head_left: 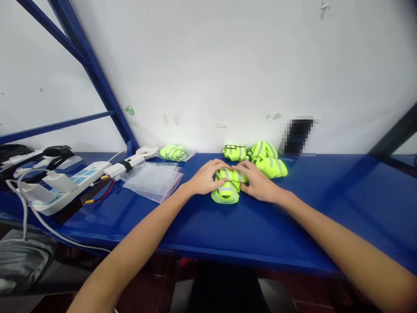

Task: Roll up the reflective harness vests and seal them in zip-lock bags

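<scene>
A neon yellow vest with grey reflective strips point(227, 188) lies bunched on the blue table point(228, 230). My left hand point(207, 177) presses on its left side with the fingers curled over the fabric. My right hand point(257, 182) grips its right side, fingers closed on the cloth. The two hands nearly touch above the bundle.
More folded neon vests point(265, 158) lie by the white wall behind my hands, and another one in a bag point(173, 152) to the left. A stack of clear zip bags point(153, 180), a small white fan point(146, 152), power strips point(65, 184) and cables crowd the left end.
</scene>
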`<state>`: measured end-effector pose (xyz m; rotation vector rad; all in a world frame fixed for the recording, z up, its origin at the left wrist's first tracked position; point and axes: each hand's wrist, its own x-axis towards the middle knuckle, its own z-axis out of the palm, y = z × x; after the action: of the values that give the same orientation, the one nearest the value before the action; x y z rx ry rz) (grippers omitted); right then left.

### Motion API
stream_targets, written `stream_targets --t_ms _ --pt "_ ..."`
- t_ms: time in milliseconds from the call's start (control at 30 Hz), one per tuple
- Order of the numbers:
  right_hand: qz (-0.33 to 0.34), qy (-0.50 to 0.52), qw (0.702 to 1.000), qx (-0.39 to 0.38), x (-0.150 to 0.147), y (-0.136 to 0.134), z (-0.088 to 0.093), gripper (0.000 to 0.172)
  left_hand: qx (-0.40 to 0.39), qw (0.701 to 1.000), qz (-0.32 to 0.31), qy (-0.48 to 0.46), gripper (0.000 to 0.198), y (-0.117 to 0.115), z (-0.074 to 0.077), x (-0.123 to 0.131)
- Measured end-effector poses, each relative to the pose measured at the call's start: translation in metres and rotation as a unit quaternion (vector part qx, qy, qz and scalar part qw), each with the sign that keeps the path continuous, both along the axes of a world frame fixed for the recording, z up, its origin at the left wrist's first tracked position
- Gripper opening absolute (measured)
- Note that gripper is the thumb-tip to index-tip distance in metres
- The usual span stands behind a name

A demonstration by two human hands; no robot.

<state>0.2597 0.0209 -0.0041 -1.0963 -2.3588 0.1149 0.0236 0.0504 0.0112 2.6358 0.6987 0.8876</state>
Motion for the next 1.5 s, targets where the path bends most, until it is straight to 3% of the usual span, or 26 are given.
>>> stream_targets --t_ms 100,200,333,467,533,633,700,767,900,1033,1167,1300,1400,1500 --pt "0.004 0.038 0.999 -0.001 -0.001 0.001 0.001 0.05 -0.114 0.993 -0.012 -0.024 0.051 0.002 -0.007 -0.008" --pt "-0.007 0.108 0.994 -0.018 -0.005 -0.003 0.005 0.035 -0.232 0.969 0.009 -0.088 0.05 0.002 -0.009 -0.011" --pt "-0.048 0.192 0.978 -0.069 -0.012 -0.013 0.01 0.024 -0.304 0.942 -0.003 -0.144 0.06 -0.002 -0.011 -0.008" --pt "-0.077 0.274 0.954 -0.093 -0.017 -0.016 0.005 0.015 -0.275 0.948 -0.038 -0.156 0.077 -0.011 -0.014 -0.002" --pt "-0.088 0.347 0.927 -0.111 -0.017 -0.012 0.001 0.015 -0.248 0.955 -0.033 -0.158 0.081 -0.016 -0.014 0.002" --pt "-0.128 0.481 0.848 -0.183 -0.013 -0.001 -0.003 0.022 -0.136 0.983 -0.009 -0.126 0.08 -0.022 -0.013 0.006" --pt "-0.138 0.545 0.793 -0.234 -0.01 0.004 -0.003 0.017 -0.041 0.996 0.005 -0.079 0.08 -0.023 -0.012 0.007" --pt "-0.123 0.57 0.769 -0.262 -0.01 0.006 -0.001 0.013 0.018 0.998 0.02 -0.048 0.07 -0.023 -0.011 0.006" --pt "-0.082 0.525 0.789 -0.308 -0.016 0.002 0.0 0.022 0.052 0.994 0.051 -0.085 0.033 -0.022 -0.008 0.005" --pt "-0.002 0.449 0.82 -0.356 -0.017 -0.005 0.001 0.052 -0.072 0.964 0.123 -0.225 0.024 -0.016 -0.007 0.007" --pt "0.035 0.365 0.9 -0.236 -0.008 -0.011 0.003 0.044 -0.255 0.88 0.123 -0.381 0.032 -0.005 -0.011 0.011" --pt "-0.012 0.332 0.937 -0.109 -0.005 -0.013 0.005 0.059 -0.334 0.821 0.123 -0.446 0.028 -0.001 -0.013 0.01" --pt "-0.023 0.238 0.971 -0.015 -0.006 -0.013 0.008 0.075 -0.36 0.814 0.119 -0.439 0.028 -0.003 -0.012 0.009" --pt "0.023 0.135 0.989 0.06 -0.007 -0.014 0.012 0.057 -0.391 0.839 0.074 -0.37 0.028 -0.007 -0.013 0.011"
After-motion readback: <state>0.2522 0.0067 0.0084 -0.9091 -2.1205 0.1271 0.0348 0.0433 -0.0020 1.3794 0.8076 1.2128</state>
